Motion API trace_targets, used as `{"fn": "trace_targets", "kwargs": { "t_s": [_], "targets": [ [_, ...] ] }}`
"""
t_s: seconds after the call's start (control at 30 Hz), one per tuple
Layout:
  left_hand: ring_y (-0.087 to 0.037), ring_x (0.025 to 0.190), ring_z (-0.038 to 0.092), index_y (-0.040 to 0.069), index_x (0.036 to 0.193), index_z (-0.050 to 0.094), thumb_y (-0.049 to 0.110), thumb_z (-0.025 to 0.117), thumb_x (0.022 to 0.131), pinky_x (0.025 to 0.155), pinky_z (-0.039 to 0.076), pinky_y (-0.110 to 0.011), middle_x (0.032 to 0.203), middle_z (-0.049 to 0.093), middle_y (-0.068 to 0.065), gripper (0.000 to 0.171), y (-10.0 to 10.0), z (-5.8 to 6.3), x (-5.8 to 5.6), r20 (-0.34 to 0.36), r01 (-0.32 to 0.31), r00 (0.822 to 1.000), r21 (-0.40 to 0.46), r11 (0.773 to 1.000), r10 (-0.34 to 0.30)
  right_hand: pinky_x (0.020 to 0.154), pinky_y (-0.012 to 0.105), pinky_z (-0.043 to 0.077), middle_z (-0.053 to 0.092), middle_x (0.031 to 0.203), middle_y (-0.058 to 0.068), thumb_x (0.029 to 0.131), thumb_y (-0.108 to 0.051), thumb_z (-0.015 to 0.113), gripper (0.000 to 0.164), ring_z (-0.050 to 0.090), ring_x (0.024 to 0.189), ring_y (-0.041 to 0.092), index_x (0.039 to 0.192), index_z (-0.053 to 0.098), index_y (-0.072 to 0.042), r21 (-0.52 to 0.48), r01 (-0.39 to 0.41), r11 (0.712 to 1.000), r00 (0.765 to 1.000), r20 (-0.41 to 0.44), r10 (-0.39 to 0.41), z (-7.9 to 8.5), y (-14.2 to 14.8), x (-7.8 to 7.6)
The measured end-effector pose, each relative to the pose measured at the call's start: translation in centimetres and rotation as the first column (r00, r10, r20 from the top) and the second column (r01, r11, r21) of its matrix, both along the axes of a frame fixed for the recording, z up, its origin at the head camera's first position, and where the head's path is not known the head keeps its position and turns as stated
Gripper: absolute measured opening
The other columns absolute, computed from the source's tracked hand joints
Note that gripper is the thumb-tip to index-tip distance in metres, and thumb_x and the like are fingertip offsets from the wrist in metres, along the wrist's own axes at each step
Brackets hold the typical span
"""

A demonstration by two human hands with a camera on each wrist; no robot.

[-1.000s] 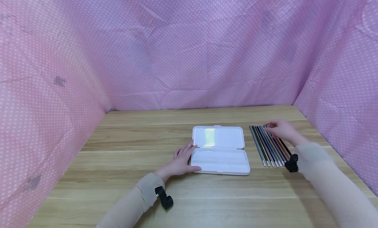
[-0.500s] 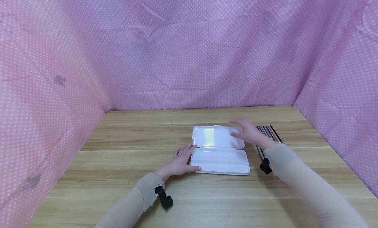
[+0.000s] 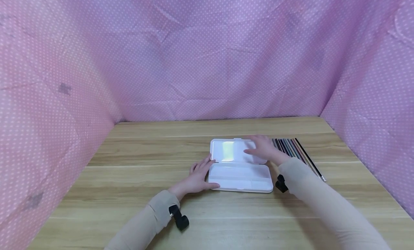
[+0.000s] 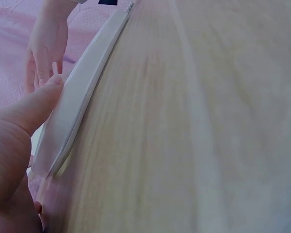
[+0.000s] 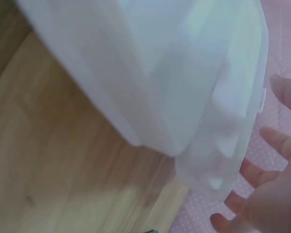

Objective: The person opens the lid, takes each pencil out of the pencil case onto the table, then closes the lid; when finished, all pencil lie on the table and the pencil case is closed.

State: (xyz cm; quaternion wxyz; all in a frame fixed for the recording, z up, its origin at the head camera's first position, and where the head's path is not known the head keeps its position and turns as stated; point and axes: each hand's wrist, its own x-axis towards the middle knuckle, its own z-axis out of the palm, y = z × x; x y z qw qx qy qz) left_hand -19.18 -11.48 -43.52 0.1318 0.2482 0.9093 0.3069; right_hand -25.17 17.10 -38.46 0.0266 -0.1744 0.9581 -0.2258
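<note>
A white plastic pencil case (image 3: pixel 240 187) lies unfolded on the table, its lid (image 3: pixel 240 149) at the back and its compartmented base in front. My left hand (image 3: pixel 195 178) holds the left end of the base, thumb on the front wall and fingers by the left edge near the hinge. In the left wrist view, the thumb (image 4: pixel 36 104) presses on the white side wall. My right hand (image 3: pixel 263 148) is over the lid's right part with nothing in it. In the right wrist view, its fingers (image 5: pixel 281 143) are spread beside the lid's rim; contact cannot be told.
Several pencils (image 3: pixel 300 149) lie side by side right of the case, partly hidden by the right forearm. The wooden table (image 3: pixel 155 145) is bounded by a pink dotted curtain (image 3: pixel 207 70) at the back and sides.
My right hand has moved left from the pencils to the lid of the pencil case, then slightly further left and nearer. The left hand and the case have stayed in place.
</note>
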Motion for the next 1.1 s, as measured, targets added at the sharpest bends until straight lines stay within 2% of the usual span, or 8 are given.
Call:
{"fn": "trace_targets", "kwargs": {
  "t_s": [0.13,0.3,0.47,0.57,0.73,0.83,0.97,1.1],
  "targets": [
    [-0.035,0.145,0.01,0.012,0.149,0.027,0.046,0.071,0.081,0.113,0.0,-0.057,0.161,0.001,-0.006,0.087,0.1,0.1,0.1,-0.001,0.002,1.0,-0.005,1.0,-0.002,0.104,0.067,0.025,0.043,0.141,0.025,0.088,-0.033,0.064,0.06,0.033,0.13,0.049,0.139,0.046,-0.007,-0.048,0.038,0.998,0.998,0.061,-0.035,0.2,-0.4,0.1],
    [-0.033,0.145,0.012,0.01,0.151,0.017,0.046,0.072,0.08,0.113,0.001,-0.056,0.16,0.005,-0.008,0.096,0.2,0.1,0.3,-0.001,-0.012,1.0,-0.004,1.0,0.012,0.103,0.058,0.035,0.05,0.134,0.026,0.09,-0.029,0.063,0.054,0.044,0.124,0.044,0.133,0.05,0.001,-0.095,0.032,0.995,0.999,0.041,-0.028,0.4,-0.4,-0.2],
    [-0.036,0.143,0.013,0.006,0.151,-0.005,0.044,0.078,0.074,0.114,0.004,-0.055,0.158,0.01,-0.018,0.119,0.4,0.2,0.5,0.018,-0.096,0.995,0.047,0.994,0.095,0.101,0.055,0.038,0.053,0.131,0.025,0.09,-0.023,0.063,0.047,0.048,0.122,0.042,0.129,0.053,0.003,-0.154,0.046,0.987,0.999,0.011,-0.045,0.9,-0.3,-0.1],
    [-0.04,0.143,0.009,0.007,0.151,-0.01,0.042,0.083,0.069,0.113,0.007,-0.059,0.158,0.004,-0.02,0.128,0.5,0.2,0.6,0.009,-0.149,0.989,0.085,0.985,0.149,0.1,0.056,0.039,0.052,0.131,0.024,0.09,-0.023,0.064,0.047,0.047,0.121,0.042,0.129,0.054,0.0,-0.169,0.064,0.984,0.998,-0.002,-0.065,1.4,-0.2,0.3],
    [-0.041,0.144,0.002,0.008,0.151,-0.011,0.038,0.088,0.062,0.111,0.009,-0.063,0.158,-0.005,-0.019,0.136,0.7,0.4,0.6,-0.08,-0.163,0.982,0.116,0.98,0.172,0.099,0.056,0.039,0.046,0.132,0.023,0.087,-0.024,0.068,0.052,0.042,0.121,0.04,0.132,0.053,-0.003,-0.136,0.048,0.99,0.997,-0.052,-0.056,2.1,-0.2,1.0],
    [-0.042,0.143,0.001,0.007,0.151,-0.009,0.038,0.089,0.059,0.11,0.009,-0.064,0.158,-0.005,-0.02,0.138,1.0,0.5,0.7,-0.149,-0.164,0.973,0.103,0.981,0.178,0.096,0.053,0.039,0.048,0.127,0.022,0.084,-0.022,0.071,0.052,0.039,0.118,0.038,0.129,0.056,-0.002,-0.119,0.002,0.993,0.992,-0.125,-0.017,2.2,0.1,1.4],
    [-0.043,0.143,0.0,0.007,0.151,-0.005,0.038,0.091,0.054,0.11,0.008,-0.065,0.157,-0.007,-0.021,0.14,1.4,1.1,1.0,-0.245,-0.178,0.951,0.062,0.982,0.188,0.085,0.044,0.038,0.05,0.112,0.018,0.08,-0.02,0.075,0.05,0.038,0.105,0.033,0.124,0.06,0.0,-0.109,-0.076,0.991,0.975,-0.214,0.051,1.9,0.6,2.1],
    [-0.043,0.143,-0.003,0.006,0.151,0.0,0.038,0.091,0.053,0.11,0.004,-0.063,0.156,-0.008,-0.022,0.137,1.8,2.0,1.7,-0.355,-0.168,0.921,0.003,0.986,0.158,0.079,0.039,0.034,0.05,0.105,0.014,0.079,-0.02,0.076,0.048,0.036,0.099,0.03,0.12,0.06,0.0,-0.114,-0.152,0.982,0.959,-0.258,0.119,1.6,0.9,3.0]
  ]
}}
